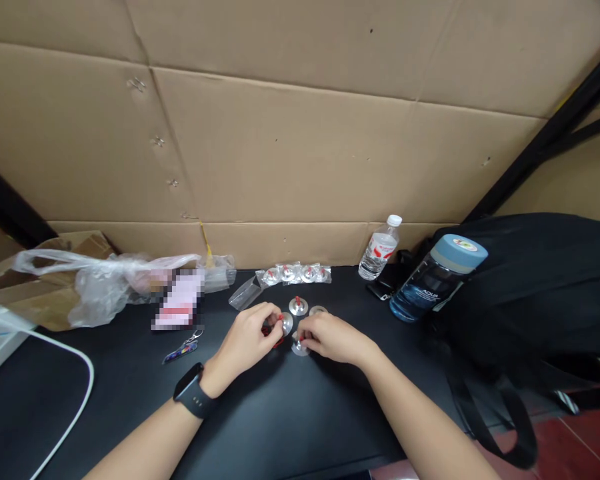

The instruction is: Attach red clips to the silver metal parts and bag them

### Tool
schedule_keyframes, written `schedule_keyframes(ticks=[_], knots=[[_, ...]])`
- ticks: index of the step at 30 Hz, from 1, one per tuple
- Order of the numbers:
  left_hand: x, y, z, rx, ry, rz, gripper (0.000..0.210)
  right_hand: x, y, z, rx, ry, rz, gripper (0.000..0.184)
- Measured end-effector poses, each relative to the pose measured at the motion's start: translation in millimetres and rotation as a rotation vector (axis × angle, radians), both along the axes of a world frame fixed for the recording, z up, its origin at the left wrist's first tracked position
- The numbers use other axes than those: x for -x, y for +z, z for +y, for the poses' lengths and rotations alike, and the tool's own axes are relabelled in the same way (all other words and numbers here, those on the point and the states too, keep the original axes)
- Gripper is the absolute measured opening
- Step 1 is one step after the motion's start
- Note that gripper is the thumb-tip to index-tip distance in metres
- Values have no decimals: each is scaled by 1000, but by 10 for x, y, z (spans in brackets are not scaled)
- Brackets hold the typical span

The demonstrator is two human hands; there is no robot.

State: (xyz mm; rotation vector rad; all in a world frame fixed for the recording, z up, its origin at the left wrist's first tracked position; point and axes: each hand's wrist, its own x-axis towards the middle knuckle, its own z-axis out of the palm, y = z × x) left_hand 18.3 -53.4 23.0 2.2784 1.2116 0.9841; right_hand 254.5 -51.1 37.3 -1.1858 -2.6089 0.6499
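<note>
Left hand [250,337] curled, I am pinching one silver disc [287,324] near its middle, with a bit of red cord [279,344] showing below my fingertips. My right hand [333,337] closes on a second disc [301,349], held low over the black counter [295,413], though my fingers hide exactly how they grip it. Just beyond, at 12 o'clock, a third disc [298,307] lies with its red loop up; a fourth disc [319,310], at 1 o'clock, is partly covered by my right hand.

By my reckoning I am about halfway: these four are out of plastic, while the row of wrapped discs [288,273], farther off at 12 o'clock, looks to be four more in clear packets. One clear sleeve [246,293] lies at 10 o'clock, with no disc that I can see inside. Whether the red cord is fully fastened to either held disc, I cannot tell.
</note>
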Motion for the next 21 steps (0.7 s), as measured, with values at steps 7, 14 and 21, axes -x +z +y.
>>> schedule_keyframes(ticks=[7, 14, 21], knots=[[27, -56, 76, 225, 58, -210, 8, 28, 74, 26, 37, -182, 509, 9], [-30, -141, 91, 426, -37, -532, 16, 212, -46, -19, 177, -223, 832, 20], [-88, -163, 27, 405, 52, -462, 15, 312, -188, -28, 419, -240, 971, 32]])
